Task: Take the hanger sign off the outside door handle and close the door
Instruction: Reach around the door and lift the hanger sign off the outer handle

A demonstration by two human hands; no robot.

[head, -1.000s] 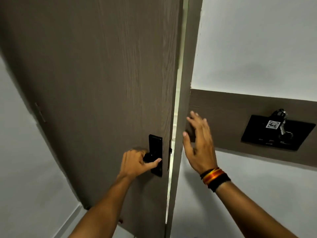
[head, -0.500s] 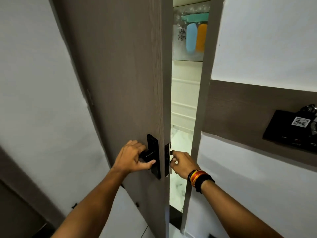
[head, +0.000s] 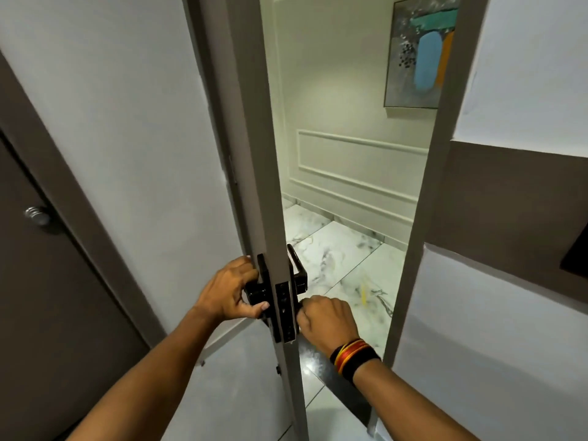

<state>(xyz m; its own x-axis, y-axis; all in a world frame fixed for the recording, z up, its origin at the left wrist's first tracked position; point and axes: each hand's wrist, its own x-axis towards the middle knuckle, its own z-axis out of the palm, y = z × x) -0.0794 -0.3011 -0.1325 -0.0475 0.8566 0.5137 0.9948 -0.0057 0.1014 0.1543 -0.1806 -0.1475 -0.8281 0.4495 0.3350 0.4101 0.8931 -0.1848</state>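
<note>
The grey-brown door (head: 251, 138) stands partly open, and I see it almost edge-on. A black lock plate (head: 283, 310) sits in its edge. My left hand (head: 229, 288) is wrapped around the black inside handle (head: 254, 292). The black outside handle (head: 297, 268) sticks out on the corridor side with no hand on it. My right hand (head: 329, 319), with bands on its wrist, is curled against the door's outer face just below that handle. What its fingers hold is hidden. No hanger sign shows.
The door frame (head: 429, 202) stands to the right of the gap. Beyond it lie a marble corridor floor (head: 343, 259) and a wall with a painting (head: 420, 52). Another brown door with a metal knob (head: 38, 215) is at the left. A black wall panel (head: 576, 259) is at the right edge.
The door has swung wide open from nearly shut. My right hand went from the frame, around the door's edge, to its outer face. My left hand has stayed on the inside handle.
</note>
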